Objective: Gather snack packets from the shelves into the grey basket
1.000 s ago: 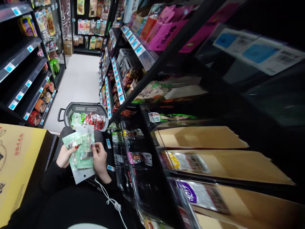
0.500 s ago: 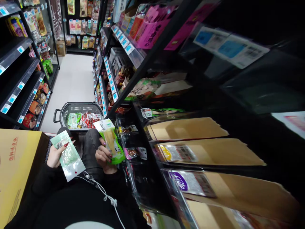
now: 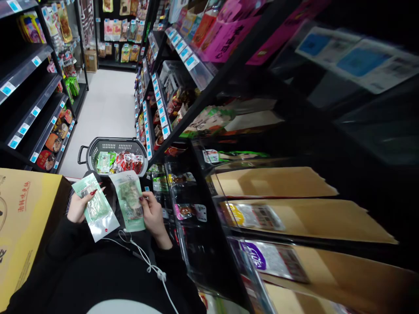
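Observation:
My left hand (image 3: 78, 206) grips a pale green snack packet (image 3: 97, 211) by its side, thumb across the front. A second pale green packet (image 3: 128, 203), with darker green food showing through its clear middle, is pinched at its right edge by my right hand (image 3: 153, 213). Both packets are tilted upright over my lap, side by side and apart. Just beyond them a grey shopping basket (image 3: 94, 145) stands on the floor, holding red packets (image 3: 127, 161) and a pale green packet (image 3: 104, 160). Small green packets (image 3: 159, 183) lie on the shelf right of my right hand.
Black shelves with price tags line the right, holding brown cardboard dividers (image 3: 275, 181) and silver packets (image 3: 278, 259). A yellow carton (image 3: 29, 235) stands close on my left. White cables (image 3: 144, 255) hang over my front. Pale aisle floor (image 3: 108, 96) runs ahead between shelves.
The bright green panda packet is gone from my right hand, which now holds a pale green packet. My left hand keeps its packet. The view has shifted slightly.

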Demonstrator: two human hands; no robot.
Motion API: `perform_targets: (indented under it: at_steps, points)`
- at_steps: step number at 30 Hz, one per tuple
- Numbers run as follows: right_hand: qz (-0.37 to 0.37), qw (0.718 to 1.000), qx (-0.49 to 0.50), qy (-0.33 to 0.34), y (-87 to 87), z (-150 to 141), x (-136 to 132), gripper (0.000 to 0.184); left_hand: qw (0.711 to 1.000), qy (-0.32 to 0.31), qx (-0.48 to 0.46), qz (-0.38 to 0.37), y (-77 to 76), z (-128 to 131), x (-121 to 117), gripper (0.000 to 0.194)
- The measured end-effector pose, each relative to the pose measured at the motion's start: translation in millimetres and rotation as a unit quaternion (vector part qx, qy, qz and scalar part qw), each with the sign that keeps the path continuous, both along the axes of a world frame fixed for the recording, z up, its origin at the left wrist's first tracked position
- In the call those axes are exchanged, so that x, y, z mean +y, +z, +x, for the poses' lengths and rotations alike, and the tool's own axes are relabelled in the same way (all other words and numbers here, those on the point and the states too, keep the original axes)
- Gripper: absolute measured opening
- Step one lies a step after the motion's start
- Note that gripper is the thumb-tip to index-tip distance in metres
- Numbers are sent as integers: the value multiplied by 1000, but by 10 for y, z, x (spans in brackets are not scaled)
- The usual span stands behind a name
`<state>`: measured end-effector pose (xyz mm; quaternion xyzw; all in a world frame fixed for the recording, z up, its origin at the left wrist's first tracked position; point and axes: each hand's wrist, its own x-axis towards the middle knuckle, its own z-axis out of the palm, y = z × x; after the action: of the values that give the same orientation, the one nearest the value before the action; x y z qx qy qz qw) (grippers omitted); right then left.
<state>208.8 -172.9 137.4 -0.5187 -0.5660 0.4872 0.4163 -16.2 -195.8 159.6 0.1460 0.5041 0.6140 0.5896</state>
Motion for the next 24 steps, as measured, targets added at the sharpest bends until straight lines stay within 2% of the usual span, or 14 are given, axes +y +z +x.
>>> perform_targets:
  at_steps: [3, 6, 9, 12, 14, 16, 17, 19, 21, 23, 24]
  points:
    - [-4, 1000, -23, 0, -25, 29, 14, 28, 1000, -5, 0, 2, -41, 9, 5, 48]
    - [-48, 998, 30, 9, -73, 5, 23, 31, 1000, -8, -4, 3, -97, 36, 21, 48]
    - [-82, 993, 65, 46, -103, -87, 7, 32, 999, 19, -20, -16, -145, 96, 31, 46]
    - [-58, 994, -12, 91, -122, -223, -23, 26, 998, 7, -61, -24, -176, 190, 15, 49]
    - [-35, 990, -78, 116, -163, -309, -38, 22, 998, -24, -56, -30, -194, 256, -2, 49]
    - [-38, 988, -100, 115, -245, -376, -48, 19, 998, -40, -36, -45, -225, 314, -8, 47]
    - [-58, 989, -85, 110, -301, -401, -54, 22, 997, -40, -32, -52, -249, 338, -4, 46]
    - [-137, 983, -3, 122, -426, -436, -69, 40, 997, -36, -35, -57, -314, 375, 16, 44]
    - [-232, 954, 104, 158, -536, -452, -87, 55, 997, -44, -31, -53, -392, 395, 52, 43]
    - [-286, 928, 165, 171, -600, -451, -99, 57, 997, -57, -18, -51, -464, 399, 98, 43]
    - [-295, 926, 171, 164, -613, -445, -102, 56, 996, -61, -15, -55, -491, 397, 124, 45]
